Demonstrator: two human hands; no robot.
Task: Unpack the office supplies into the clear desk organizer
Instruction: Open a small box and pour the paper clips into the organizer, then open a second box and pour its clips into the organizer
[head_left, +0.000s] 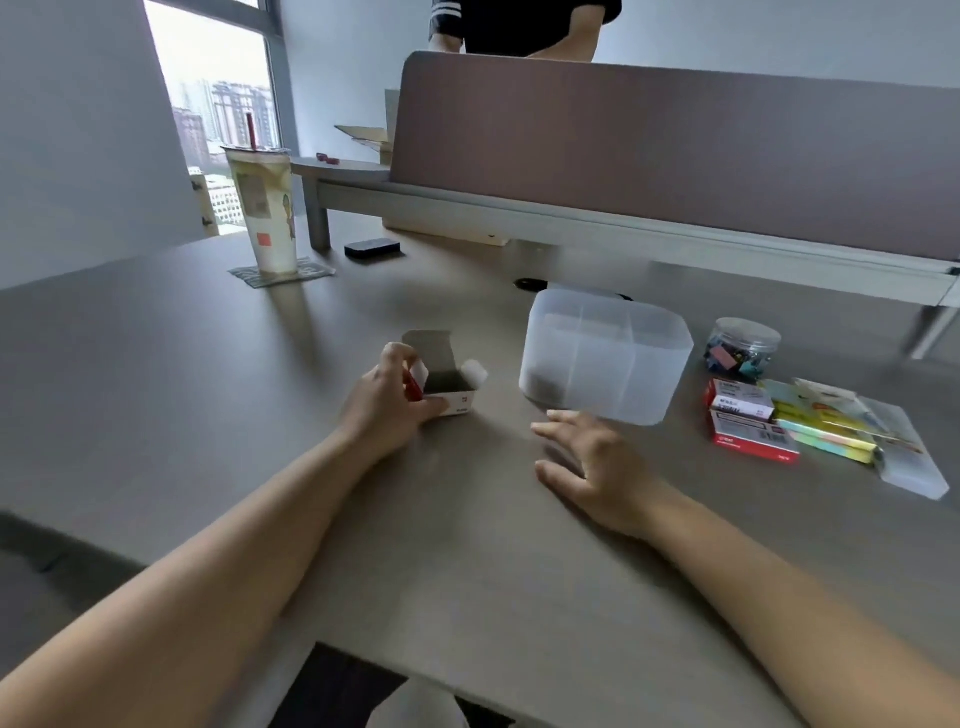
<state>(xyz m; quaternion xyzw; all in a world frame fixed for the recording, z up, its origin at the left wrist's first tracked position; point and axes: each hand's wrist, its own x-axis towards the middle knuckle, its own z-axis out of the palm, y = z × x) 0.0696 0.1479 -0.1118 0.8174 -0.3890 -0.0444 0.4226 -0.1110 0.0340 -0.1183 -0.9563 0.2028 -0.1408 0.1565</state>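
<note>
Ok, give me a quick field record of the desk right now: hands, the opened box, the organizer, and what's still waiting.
left hand: grips the small open box at its left side
small open box: flaps up, contents not visible
right hand: open, fingers spread, just in front of the clear organizer, holding nothing
clear organizer: upright, something dark at the bottom of one compartment
waiting: red boxes, sticky notes, clip jar, all right of the organizer

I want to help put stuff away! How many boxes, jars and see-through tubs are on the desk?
Small red-and-white boxes: 3, the open box that the left hand holds, and two closed boxes stacked at the right.
Clip jar: 1.
Clear organizer: 1.
Total: 5.
</note>
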